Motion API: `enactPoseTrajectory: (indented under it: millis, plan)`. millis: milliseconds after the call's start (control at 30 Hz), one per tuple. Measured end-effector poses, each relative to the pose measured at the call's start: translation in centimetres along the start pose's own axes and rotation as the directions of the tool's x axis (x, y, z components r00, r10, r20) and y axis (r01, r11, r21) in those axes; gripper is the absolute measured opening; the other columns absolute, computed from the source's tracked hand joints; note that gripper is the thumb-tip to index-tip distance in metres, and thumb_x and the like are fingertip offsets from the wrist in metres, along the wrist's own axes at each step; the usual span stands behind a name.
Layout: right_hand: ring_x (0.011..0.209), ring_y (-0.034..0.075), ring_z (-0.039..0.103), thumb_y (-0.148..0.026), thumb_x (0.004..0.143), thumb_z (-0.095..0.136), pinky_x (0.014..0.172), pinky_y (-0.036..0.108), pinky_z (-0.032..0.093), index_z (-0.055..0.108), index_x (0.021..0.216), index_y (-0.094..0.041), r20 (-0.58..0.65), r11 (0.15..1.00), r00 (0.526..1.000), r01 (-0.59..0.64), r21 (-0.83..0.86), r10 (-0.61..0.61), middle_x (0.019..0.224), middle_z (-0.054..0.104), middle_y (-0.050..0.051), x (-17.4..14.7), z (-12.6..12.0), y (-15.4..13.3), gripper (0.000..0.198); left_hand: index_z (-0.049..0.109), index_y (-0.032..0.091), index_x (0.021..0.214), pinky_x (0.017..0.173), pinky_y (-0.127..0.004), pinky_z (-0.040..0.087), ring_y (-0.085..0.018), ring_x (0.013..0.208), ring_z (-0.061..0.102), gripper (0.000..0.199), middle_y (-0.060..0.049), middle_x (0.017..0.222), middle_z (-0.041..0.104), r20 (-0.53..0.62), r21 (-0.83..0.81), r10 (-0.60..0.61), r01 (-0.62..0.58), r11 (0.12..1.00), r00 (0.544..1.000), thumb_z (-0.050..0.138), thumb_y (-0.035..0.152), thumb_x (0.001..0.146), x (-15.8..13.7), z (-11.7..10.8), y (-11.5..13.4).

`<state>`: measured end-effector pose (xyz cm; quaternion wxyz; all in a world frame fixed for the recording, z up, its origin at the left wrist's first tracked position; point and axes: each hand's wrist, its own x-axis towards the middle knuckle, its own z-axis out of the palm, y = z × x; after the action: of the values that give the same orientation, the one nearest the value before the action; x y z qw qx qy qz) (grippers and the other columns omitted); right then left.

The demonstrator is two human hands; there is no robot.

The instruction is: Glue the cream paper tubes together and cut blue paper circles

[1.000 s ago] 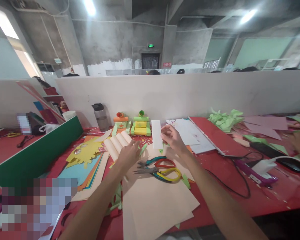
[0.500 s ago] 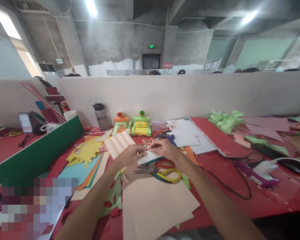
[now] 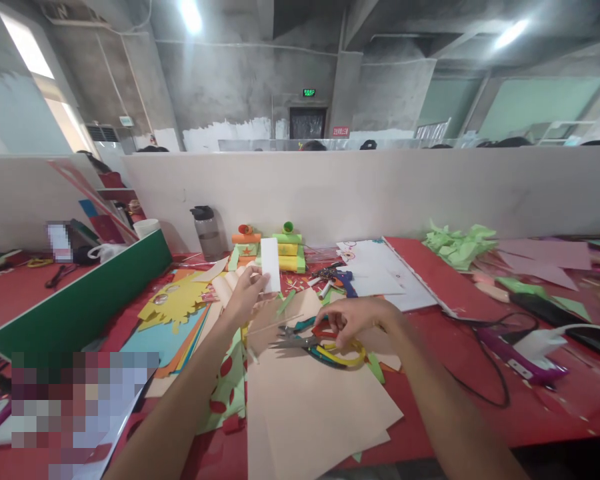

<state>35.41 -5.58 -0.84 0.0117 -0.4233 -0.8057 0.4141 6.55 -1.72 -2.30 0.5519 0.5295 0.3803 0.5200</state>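
Observation:
My left hand (image 3: 249,287) is closed on a narrow white paper strip (image 3: 271,261), held upright by its lower left edge. My right hand (image 3: 357,320) is bent over two crossed pairs of scissors, its curled fingers on the red handle (image 3: 321,329) of one pair. Yellow-and-teal handles (image 3: 357,353) belong to the other pair, whose blades point left. Beneath the scissors lie large beige paper sheets (image 3: 325,407). Behind the strip stand two small paper models, one orange and green (image 3: 245,248), the other green and yellow (image 3: 291,250), partly hidden.
Rolled beige tubes (image 3: 223,288) and yellow cut paper (image 3: 173,303) lie at left, beside a green divider (image 3: 85,293). A water bottle (image 3: 207,233) stands behind. A blue glue gun (image 3: 347,280), white sheets (image 3: 375,263), crumpled green paper (image 3: 457,245) and a purple power strip (image 3: 523,360) occupy the right.
My hands have moved apart. The left has raised the white strip upright, while the right has let it go and come down onto the scissors.

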Motion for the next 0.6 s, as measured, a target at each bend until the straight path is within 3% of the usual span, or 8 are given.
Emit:
enactPoseTrajectory:
  millis: [33, 133, 233, 333, 467, 600]
  plan:
    - [0.076, 0.019, 0.063, -0.025, 0.061, 0.084, 0.061, 0.024, 0.046, 0.065, 0.125, -0.023, 0.035, 0.999, 0.999, -0.014, -0.028, 0.015, 0.082, 0.065, -0.001, 0.0, 0.2, -0.1, 0.066, 0.047, 0.022, 0.091, 0.067, -0.027, 0.059, -0.009, 0.068, 0.059, 0.044, 0.007, 0.076, 0.052, -0.011, -0.026, -0.002, 0.002, 1.0, 1.0, 0.077, 0.05, 0.075, 0.0, 0.0, 0.0]
    - [0.074, 0.019, 0.062, -0.023, 0.059, 0.084, 0.055, 0.022, 0.04, 0.066, 0.127, -0.027, -0.024, 0.976, 0.999, -0.052, -0.211, 0.048, 0.082, 0.066, -0.001, 0.3, 0.9, -1.2, 0.071, 0.046, 0.022, 0.088, 0.067, -0.027, 0.059, -0.007, 0.063, 0.056, 0.042, 0.007, 0.073, 0.051, -0.028, -0.071, 0.001, -0.003, 0.997, 1.0, 0.077, 0.047, 0.075, 0.1, -0.1, 0.0]
    - [0.07, 0.018, 0.059, -0.021, 0.062, 0.078, 0.051, 0.022, 0.035, 0.069, 0.118, -0.028, -0.04, 0.933, 0.999, -0.033, -0.36, 0.02, 0.084, 0.067, 0.0, 0.5, 1.6, -2.7, 0.058, 0.048, 0.021, 0.088, 0.068, -0.027, 0.059, -0.008, 0.063, 0.058, 0.042, 0.006, 0.074, 0.052, -0.041, -0.088, 0.024, -0.028, 0.996, 0.999, 0.077, 0.048, 0.075, 0.2, 0.0, -0.1]
    - [0.068, 0.017, 0.057, -0.016, 0.062, 0.071, 0.05, 0.022, 0.034, 0.068, 0.109, -0.025, -0.016, 0.923, 1.0, -0.018, -0.385, 0.013, 0.082, 0.065, -0.001, 0.2, 1.6, -3.5, 0.048, 0.049, 0.021, 0.09, 0.076, -0.03, 0.06, -0.01, 0.073, 0.063, 0.043, 0.005, 0.078, 0.057, -0.054, -0.121, 0.058, -0.064, 0.991, 0.997, 0.079, 0.047, 0.073, 0.4, 0.0, -0.3]
    - [0.071, 0.015, 0.056, -0.015, 0.065, 0.069, 0.057, 0.022, 0.04, 0.06, 0.114, -0.021, -0.071, 0.974, 0.995, 0.05, -0.223, -0.067, 0.086, 0.061, -0.001, -0.5, 0.5, -3.0, 0.051, 0.052, 0.019, 0.091, 0.088, -0.035, 0.059, -0.013, 0.081, 0.067, 0.044, 0.003, 0.079, 0.062, -0.11, -0.167, 0.078, -0.096, 0.981, 0.991, 0.083, 0.041, 0.07, 0.6, -0.1, -0.3]
    - [0.082, 0.017, 0.057, -0.032, 0.082, 0.068, 0.072, 0.026, 0.048, 0.052, 0.122, -0.021, -0.333, 0.981, 0.929, 0.187, 0.044, -0.162, 0.094, 0.06, 0.002, -0.4, 0.3, -3.0, 0.045, 0.049, 0.019, 0.087, 0.094, -0.043, 0.058, -0.017, 0.086, 0.071, 0.042, 0.0, 0.082, 0.068, -0.136, -0.223, 0.082, -0.112, 0.968, 0.987, 0.083, 0.039, 0.071, 0.7, 0.0, 0.0]
